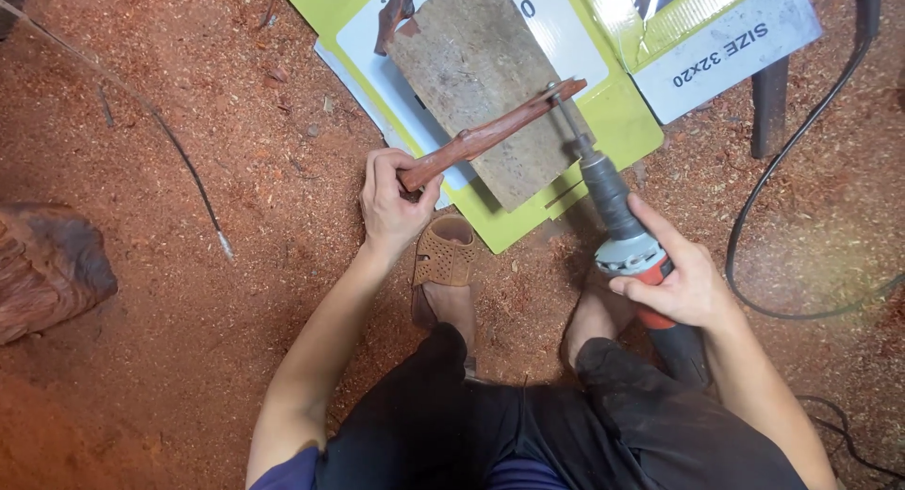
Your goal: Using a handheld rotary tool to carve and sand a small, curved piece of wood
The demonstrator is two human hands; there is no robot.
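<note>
Fingers of the left hand (391,199) close around a reddish carved wooden piece (490,135) lying across a board (481,66) at upper centre. The right hand (681,284) grips a rotary tool (622,228), bit touching the piece's far end.

smooth reddish wood piece (490,134) on a rough grey board (481,66); glossy yellow-green cardboard (617,122); matt dark plastic drill (627,249), metal bit (566,117); floor (189,264) of loose red sawdust.
</note>
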